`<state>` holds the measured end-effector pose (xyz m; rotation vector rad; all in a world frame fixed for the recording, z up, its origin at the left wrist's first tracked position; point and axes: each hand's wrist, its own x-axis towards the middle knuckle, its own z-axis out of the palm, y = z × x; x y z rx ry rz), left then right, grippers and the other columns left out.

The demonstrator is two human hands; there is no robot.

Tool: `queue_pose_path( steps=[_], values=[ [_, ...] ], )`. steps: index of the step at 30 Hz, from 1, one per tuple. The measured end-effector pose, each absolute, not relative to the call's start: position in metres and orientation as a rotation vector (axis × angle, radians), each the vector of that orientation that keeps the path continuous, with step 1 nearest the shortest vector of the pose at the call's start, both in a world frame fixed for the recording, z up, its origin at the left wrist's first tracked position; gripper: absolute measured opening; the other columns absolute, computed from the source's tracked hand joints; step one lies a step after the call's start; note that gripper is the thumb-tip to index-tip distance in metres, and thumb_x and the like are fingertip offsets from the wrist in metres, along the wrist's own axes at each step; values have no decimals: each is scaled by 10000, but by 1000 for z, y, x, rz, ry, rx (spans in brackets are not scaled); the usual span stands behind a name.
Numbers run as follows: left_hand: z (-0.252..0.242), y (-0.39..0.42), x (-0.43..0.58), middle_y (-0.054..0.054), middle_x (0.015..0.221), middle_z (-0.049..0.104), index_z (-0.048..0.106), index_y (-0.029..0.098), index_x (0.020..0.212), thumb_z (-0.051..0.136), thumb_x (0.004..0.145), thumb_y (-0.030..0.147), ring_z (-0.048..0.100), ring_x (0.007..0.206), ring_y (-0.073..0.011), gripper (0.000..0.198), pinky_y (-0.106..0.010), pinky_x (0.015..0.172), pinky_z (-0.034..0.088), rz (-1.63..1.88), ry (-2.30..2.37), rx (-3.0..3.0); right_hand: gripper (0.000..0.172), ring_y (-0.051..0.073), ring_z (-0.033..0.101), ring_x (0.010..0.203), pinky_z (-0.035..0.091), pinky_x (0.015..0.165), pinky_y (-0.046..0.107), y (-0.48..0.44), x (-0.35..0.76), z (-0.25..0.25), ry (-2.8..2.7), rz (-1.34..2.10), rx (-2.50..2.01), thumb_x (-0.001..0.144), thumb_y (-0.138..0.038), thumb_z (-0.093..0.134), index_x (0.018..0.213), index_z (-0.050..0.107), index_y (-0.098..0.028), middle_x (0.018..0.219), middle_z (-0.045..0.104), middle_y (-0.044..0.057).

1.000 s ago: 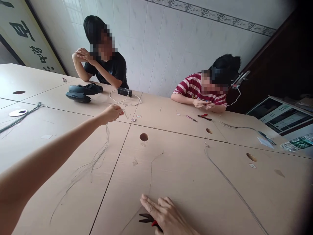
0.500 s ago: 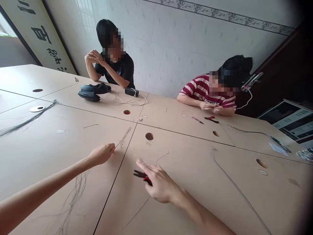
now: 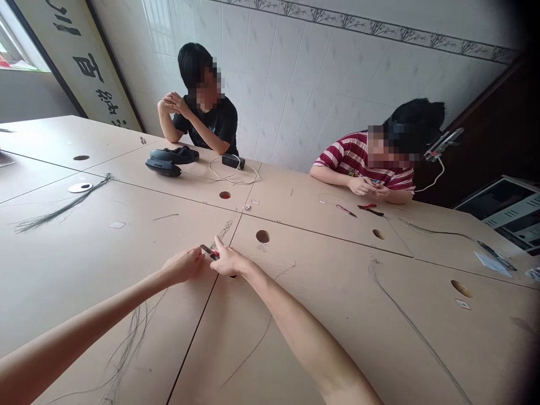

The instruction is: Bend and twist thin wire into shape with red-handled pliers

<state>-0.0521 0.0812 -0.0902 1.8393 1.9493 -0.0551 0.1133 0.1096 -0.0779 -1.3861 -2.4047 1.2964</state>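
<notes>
My left hand (image 3: 185,265) is closed around a bundle of thin wires (image 3: 135,332), whose loose strands trail toward me over the table. The bundle's twisted, looped end (image 3: 226,228) sticks out beyond both hands. My right hand (image 3: 230,261) grips small pliers (image 3: 211,252) with red and black handles. Their jaws reach the wires right beside my left fingers; whether they close on a strand I cannot tell. A single thin wire (image 3: 257,343) lies on the table under my right forearm.
Two people sit across the table (image 3: 320,315); one, in a striped shirt (image 3: 337,157), handles something small. A black headset (image 3: 164,162), another wire bundle (image 3: 76,205), a short twisted wire (image 3: 166,216), red-handled pliers (image 3: 371,210) and round table holes (image 3: 262,236) lie around.
My right hand has moved left and away from me with the pliers, bringing their jaws to my left fingers. My left hand keeps its hold on the wires. The view has shifted slightly.
</notes>
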Motion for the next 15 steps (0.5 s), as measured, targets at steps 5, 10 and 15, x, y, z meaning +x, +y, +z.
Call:
queue_pose_path(
  steps=[5,10,15],
  values=[
    [-94,76,-67,-36,729,604,530,189,793,403,903,417,532,617,-174,283,-281,559,377,48,1910,1815,1027,290,470,1332,441,1031,378,109,111,-78,-2465,1243,-1428,632,-171,577,1553,126,-124,1492,452,126],
    [-90,48,-92,-6,621,530,515,196,726,437,812,517,444,531,-150,341,-253,498,315,97,1843,1718,960,292,487,1319,427,1048,425,102,111,-77,-2503,1184,-1409,647,-153,568,1536,205,-179,1498,451,85],
    [-83,28,-103,-11,641,514,538,193,691,381,820,523,418,535,-139,387,-245,486,325,141,1835,1623,887,238,506,1306,418,1055,341,103,114,-76,-2497,1160,-1348,688,-170,558,1523,260,-205,1465,501,36]
  ],
)
